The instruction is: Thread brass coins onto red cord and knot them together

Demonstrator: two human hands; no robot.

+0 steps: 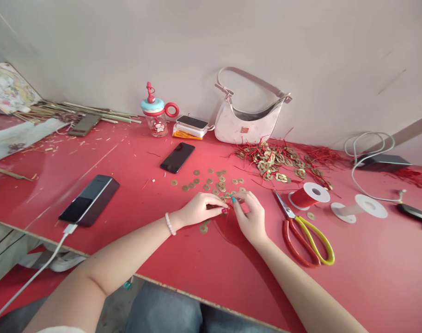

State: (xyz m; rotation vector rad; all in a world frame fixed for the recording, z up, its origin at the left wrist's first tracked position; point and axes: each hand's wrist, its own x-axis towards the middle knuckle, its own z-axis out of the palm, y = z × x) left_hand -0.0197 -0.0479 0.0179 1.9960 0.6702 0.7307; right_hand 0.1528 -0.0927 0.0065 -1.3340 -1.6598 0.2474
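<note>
My left hand (pixel 203 206) is pinched closed, thumb and forefinger together on a thin red thread. My right hand (pixel 251 217) faces it, fingers closed in a pinch on the same thread. The fingertips of the two hands are almost touching, and the thread is very fine there. Loose brass coins (pixel 206 187) with holes in the middle lie scattered just beyond the fingers. A couple more coins (pixel 204 228) rest below my left hand, and any coin between the fingertips is hidden. Right of my right hand lie scissors (pixel 308 238) with red and yellow handles, blades apart.
Behind are tied coins with red thread (pixel 276 159), a pale handbag (pixel 247 122), a cup (pixel 157 120) and a black phone (pixel 178 157). A red thread spool (pixel 306 196) and a bare spool (pixel 359 209) stand right. A charging device (pixel 89 201) lies left, near the table's front edge.
</note>
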